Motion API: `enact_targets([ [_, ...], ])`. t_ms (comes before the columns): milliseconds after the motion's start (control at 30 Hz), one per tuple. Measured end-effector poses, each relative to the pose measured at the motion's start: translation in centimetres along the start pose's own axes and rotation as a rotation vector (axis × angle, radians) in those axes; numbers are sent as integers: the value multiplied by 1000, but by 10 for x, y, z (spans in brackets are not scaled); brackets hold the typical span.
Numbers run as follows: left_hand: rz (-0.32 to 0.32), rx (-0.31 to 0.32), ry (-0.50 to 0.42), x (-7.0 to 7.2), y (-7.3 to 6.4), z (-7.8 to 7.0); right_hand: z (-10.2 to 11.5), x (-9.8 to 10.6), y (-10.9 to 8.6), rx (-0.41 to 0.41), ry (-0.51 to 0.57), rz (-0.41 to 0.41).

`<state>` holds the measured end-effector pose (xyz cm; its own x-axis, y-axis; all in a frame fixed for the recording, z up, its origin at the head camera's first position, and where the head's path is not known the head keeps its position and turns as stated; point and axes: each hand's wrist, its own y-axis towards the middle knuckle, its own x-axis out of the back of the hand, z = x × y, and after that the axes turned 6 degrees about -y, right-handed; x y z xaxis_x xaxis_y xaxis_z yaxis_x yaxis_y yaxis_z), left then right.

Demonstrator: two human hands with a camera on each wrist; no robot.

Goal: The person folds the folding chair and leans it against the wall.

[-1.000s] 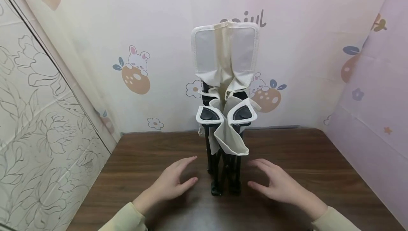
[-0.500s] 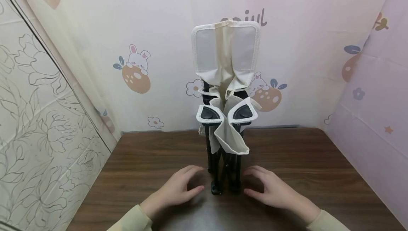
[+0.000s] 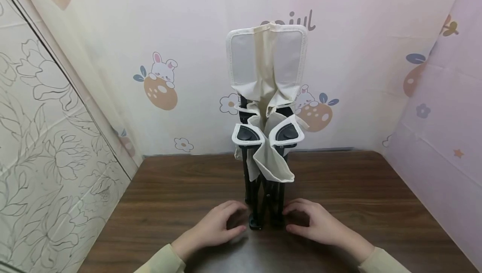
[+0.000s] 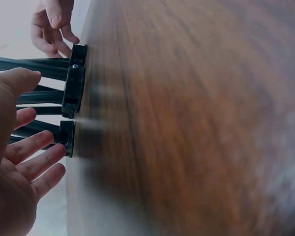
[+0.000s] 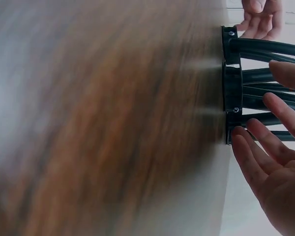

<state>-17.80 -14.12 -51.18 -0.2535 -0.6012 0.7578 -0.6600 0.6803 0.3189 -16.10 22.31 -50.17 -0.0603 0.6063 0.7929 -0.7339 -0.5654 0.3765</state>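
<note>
A small folding chair (image 3: 244, 62) with white fabric and black tube legs stands upright and folded on the wooden table. Beside its feet on the left is my left hand (image 3: 219, 225), fingers spread and loosely bent. On the other side my right hand (image 3: 319, 224) mirrors it, fingertips close to the right-hand legs. Both wrist views show the black plastic feet (image 4: 73, 91) on the tabletop between the hands. Neither hand grips the chair; whether any fingertip touches a leg, I cannot tell. The rear legs are partly hidden behind the front ones.
Brown wooden table (image 3: 158, 185) reaches back to a pale curtain (image 3: 196, 34) printed with rabbits and fruit. A floral-patterned panel (image 3: 52, 151) slopes along the left, and a pinkish curtain (image 3: 433, 151) hangs at the right.
Both hands have moved inward and slightly nearer to the front edge, closing in on the chair's feet from either side. The chair stays in place.
</note>
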Motion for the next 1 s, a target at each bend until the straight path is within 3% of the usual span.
enact_targets([
  [433, -12, 17, -139, -8, 7, -2, -7, -8, 2, -38, 172, 10],
  [700, 18, 32, -149, -15, 12, 0, -11, -11, 4, -120, 278, 53],
  [1000, 30, 59, -170, -19, 14, 7, -15, -11, 6, -198, 322, 114],
])
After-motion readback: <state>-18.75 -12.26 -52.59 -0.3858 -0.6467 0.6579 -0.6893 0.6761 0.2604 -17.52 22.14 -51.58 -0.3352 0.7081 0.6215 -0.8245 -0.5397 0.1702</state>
